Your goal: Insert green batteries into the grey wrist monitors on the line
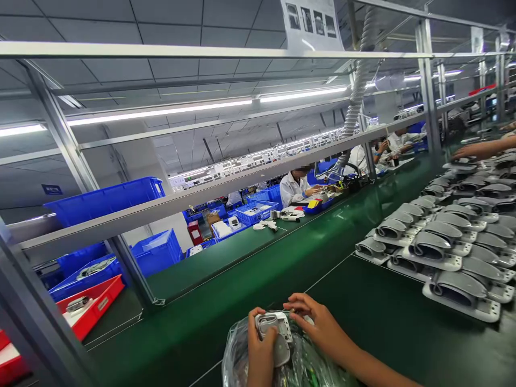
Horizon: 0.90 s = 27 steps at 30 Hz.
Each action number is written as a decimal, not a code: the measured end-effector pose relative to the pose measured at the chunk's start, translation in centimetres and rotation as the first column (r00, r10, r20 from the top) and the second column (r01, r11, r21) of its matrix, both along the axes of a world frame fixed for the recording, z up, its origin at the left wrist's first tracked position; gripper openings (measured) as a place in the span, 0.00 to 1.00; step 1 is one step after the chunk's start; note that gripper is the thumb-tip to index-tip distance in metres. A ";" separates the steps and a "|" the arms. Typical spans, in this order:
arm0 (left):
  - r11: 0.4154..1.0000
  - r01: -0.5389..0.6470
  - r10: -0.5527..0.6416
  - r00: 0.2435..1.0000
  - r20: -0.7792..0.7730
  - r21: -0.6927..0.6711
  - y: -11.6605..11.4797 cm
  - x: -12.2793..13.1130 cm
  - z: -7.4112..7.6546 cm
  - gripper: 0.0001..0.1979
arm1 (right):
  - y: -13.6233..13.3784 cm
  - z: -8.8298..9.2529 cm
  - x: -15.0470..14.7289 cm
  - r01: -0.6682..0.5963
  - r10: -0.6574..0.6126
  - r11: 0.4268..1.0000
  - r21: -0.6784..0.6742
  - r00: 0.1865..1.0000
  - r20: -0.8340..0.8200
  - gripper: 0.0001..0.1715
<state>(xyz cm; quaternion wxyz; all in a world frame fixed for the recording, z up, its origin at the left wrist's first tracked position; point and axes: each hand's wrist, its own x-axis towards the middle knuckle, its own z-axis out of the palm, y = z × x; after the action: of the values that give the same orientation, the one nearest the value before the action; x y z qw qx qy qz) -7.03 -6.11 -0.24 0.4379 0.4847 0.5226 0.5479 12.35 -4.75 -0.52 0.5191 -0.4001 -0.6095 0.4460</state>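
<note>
My left hand (261, 344) is closed around a white and grey plastic device (282, 329), with the thumb lying across its grey part. Just right of the device's upper edge, my right hand (316, 322) has thumb and forefinger brought together. A tiny dark thing seems to be between those fingertips, too small to name. Below both hands a clear plastic bag (298, 357) bulges on the green bench, with something green and yellow showing through it.
Stacked rows of similar white and grey devices (447, 236) cover the bench at right, where another person's hand (479, 149) reaches in. Metal posts (133, 269) and a shelf rail stand ahead. Red trays (100, 303) and blue bins (161, 250) lie left. A co-worker (294, 188) sits beyond.
</note>
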 end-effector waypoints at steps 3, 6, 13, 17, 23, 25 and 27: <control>0.999 0.001 0.000 1.000 -0.012 0.032 -0.4 0.1 0.5 0.18 | 0.1 -0.3 -0.2 -0.023 0.022 0.997 0.071 1.000 0.008 0.18; 0.998 0.025 -0.024 1.000 -0.005 0.056 -0.3 0.3 0.4 0.18 | 0.1 -0.4 -0.4 -0.040 0.009 0.975 0.219 0.990 0.141 0.15; 0.998 0.064 -0.065 0.997 0.048 0.018 -0.6 0.3 0.2 0.19 | -0.3 -0.6 -0.4 -0.069 -0.071 0.896 0.440 0.953 0.293 0.18; 0.996 0.087 -0.088 0.995 0.046 0.028 -0.8 0.2 0.1 0.20 | -0.1 -0.9 -0.3 -0.077 -0.070 0.875 0.477 0.957 0.282 0.19; 0.994 0.093 -0.096 0.994 0.047 0.054 -0.5 0.2 -0.2 0.19 | 0.2 -0.8 0.1 0.003 -0.091 0.920 0.391 0.974 0.205 0.15; 0.995 0.086 -0.088 0.995 0.043 0.056 -0.4 0.2 -0.3 0.19 | 0.4 -0.9 0.2 0.007 -0.106 0.914 0.406 0.969 0.222 0.19; 0.995 0.079 -0.081 0.996 0.040 0.057 -0.3 0.1 -0.4 0.19 | 0.6 -1.2 0.2 -0.005 -0.118 0.897 0.442 0.961 0.249 0.23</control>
<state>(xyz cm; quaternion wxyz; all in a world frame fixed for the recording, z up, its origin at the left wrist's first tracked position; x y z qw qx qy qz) -6.91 -6.41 -0.64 0.4569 0.5055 0.4780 0.5544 12.56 -4.16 -1.71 0.5209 -0.3476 -0.7470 0.2233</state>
